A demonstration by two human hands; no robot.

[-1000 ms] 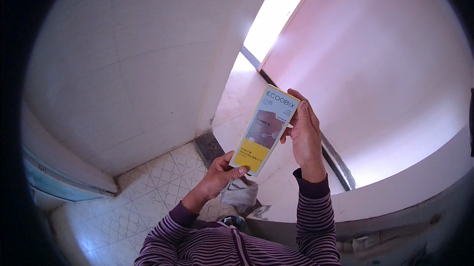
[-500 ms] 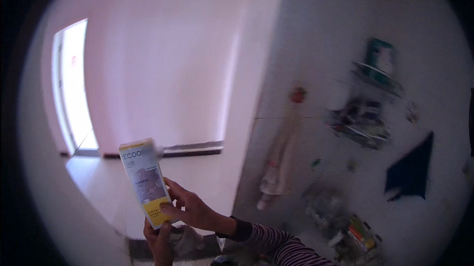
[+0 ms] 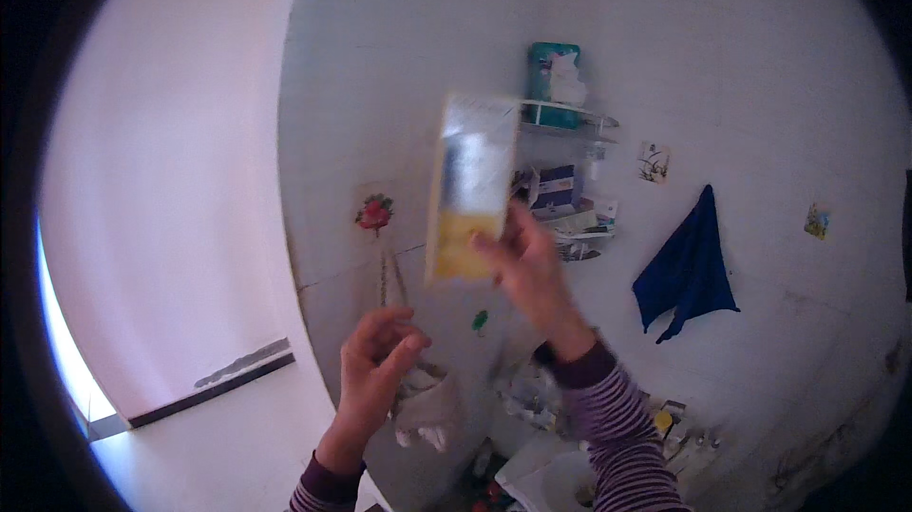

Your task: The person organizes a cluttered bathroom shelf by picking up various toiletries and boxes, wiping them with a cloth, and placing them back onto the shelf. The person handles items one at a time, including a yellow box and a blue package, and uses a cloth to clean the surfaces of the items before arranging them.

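Observation:
A tall, slim white and yellow carton (image 3: 472, 165) is held upright in front of me, slightly blurred and shiny on its face. My right hand (image 3: 532, 270) grips it by its lower right edge, thumb on the yellow front. Lower and to the left, my left hand (image 3: 375, 360) is raised with loosely bent fingers, thumb apart, and holds nothing. Behind the carton, a corner shelf (image 3: 570, 118) is fixed to the wall; its lower tier carries several boxes and packs, partly hidden by the carton and my right hand.
A green pack (image 3: 554, 85) stands on the top shelf. To the right hangs a dark blue cloth (image 3: 686, 270). A pale cloth (image 3: 425, 407) hangs beyond my left hand, under a red flower sticker (image 3: 375, 214). At the bottom is a white basin (image 3: 551, 482). A doorway lies left.
My view has swung right toward the shelf. The carton, earlier held in both hands, is now raised in my right hand only; my left hand has let go.

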